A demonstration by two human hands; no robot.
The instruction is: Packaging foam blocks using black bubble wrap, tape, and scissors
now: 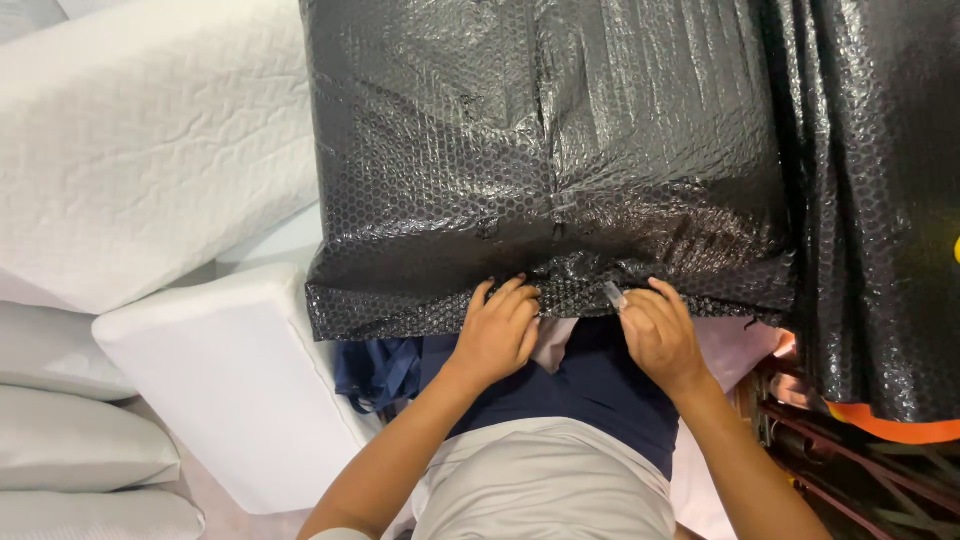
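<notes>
Bubble wrap point(545, 150), black and shiny, covers a big bulky parcel that fills the view from about ten o'clock round to two o'clock. A taped seam runs down its middle toward the person. Its near edge hangs just above the person's lap, close to the centre of the view.

At that near edge, the left hand point(497, 330) lies at about six o'clock, slightly to the left of the seam. Its fingers curl over the folded rim and press on it, pinching the wrap. The right hand point(657, 335) sits just to the right of the seam, at about five o'clock from centre. It is closed around a small clear piece point(613, 296), perhaps tape, held against the wrap; what the piece is cannot be told for sure. Both hands are near each other, with a short gap between them.

More black wrap point(880, 200) hangs at three o'clock, with an orange strip point(890, 425) below it. White foam pillows point(140, 140) are stacked from eight to ten o'clock.
</notes>
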